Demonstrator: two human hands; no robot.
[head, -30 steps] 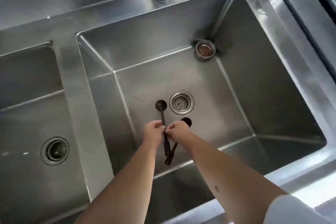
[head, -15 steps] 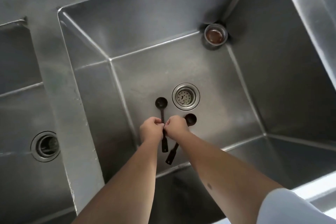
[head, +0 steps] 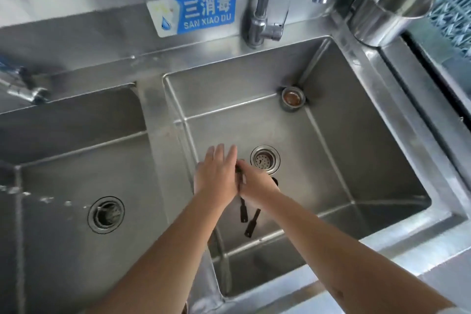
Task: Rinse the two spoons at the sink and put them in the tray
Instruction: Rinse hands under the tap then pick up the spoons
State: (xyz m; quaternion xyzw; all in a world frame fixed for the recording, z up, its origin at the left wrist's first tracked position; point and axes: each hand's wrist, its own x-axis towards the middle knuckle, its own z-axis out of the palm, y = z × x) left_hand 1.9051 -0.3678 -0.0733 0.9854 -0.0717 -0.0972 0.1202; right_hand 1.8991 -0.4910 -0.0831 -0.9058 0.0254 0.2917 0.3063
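Head view: left hand (head: 216,176) lies flat, fingers straight and together, pressed against the spoon handles. Right hand (head: 256,183) is curled round both black spoons (head: 243,208) just beside the left palm. Handle ends hang below the fingers; one bowl (head: 274,181) peeks out past the right knuckles. Drain strainer (head: 265,160) sits just beyond the right fingertips, on the floor of the right sink basin (head: 356,160). Faucet (head: 265,2) stands well beyond the fingers, with no water visible from its spout. Judgement: the rinse step is in hand, the spoons being rubbed between the palms. Next move calls for running water, then carrying both to the tray; a blue rack (head: 453,7) lies far right of the fingers.
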